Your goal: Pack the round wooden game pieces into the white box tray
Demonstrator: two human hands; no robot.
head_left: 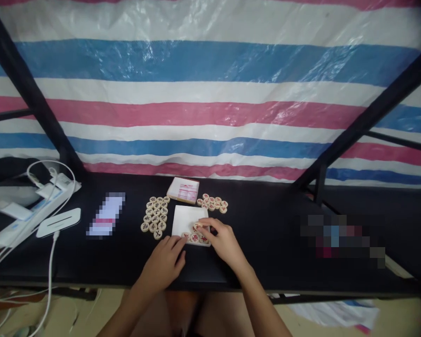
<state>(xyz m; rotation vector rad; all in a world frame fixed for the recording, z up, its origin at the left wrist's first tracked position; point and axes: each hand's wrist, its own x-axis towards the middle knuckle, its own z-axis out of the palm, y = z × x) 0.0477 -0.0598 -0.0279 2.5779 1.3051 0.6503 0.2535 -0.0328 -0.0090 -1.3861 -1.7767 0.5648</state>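
A shallow white box [181, 217] lies on the black table, with several xiangqi pieces [195, 238] bearing red characters along its near edge. Over the box's right side, my right hand [221, 236] pinches a xiangqi piece [197, 226] with a red mark between thumb and fingers. My left hand [164, 263] rests at the near left corner of the box, fingers stretched out and touching its edge close to a piece. Left of the box, pieces with black characters [156, 211] lie in rows. Behind it to the right is a group of red-character pieces [212, 201].
A box lid with a red printed board pattern [183, 189] lies behind the box. A blurred phone-like object [107, 215], a white charging device [59, 223] and a power strip with cables [31, 217] are on the left. Dark metal bars [337, 126] slant up at both sides.
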